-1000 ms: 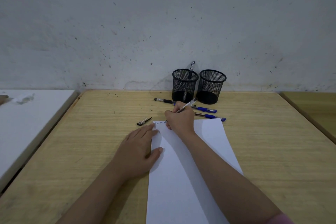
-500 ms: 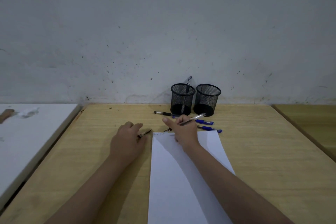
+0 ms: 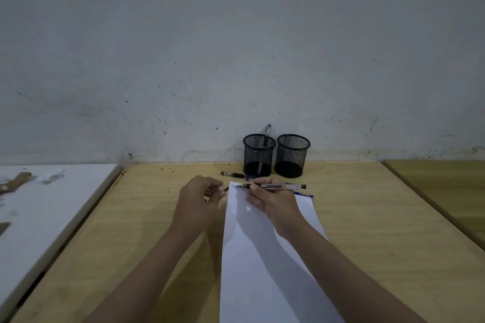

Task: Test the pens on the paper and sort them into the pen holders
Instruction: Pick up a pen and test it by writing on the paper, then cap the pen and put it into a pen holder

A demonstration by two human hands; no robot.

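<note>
While the right hand (image 3: 273, 202) holds a clear pen (image 3: 273, 186) level above the top of the paper (image 3: 262, 270), the left hand (image 3: 196, 202) pinches a small black pen cap (image 3: 225, 188) just beside the sheet's top left corner.

With its tip pointing left over a few scribbles at the paper's upper edge, the pen is gripped between the right thumb and curled fingers; the left fingers are curled round the cap. Two black mesh pen holders stand side by side against the wall: the left holder (image 3: 259, 155) has one pen (image 3: 264, 147) leaning in it, and the right holder (image 3: 292, 156) stands just beside it. A black-gripped pen (image 3: 233, 174) lies on the wooden table (image 3: 380, 217) in front of the left holder, and a blue pen (image 3: 305, 194) peeks out behind the right hand at the paper's top edge.
</note>
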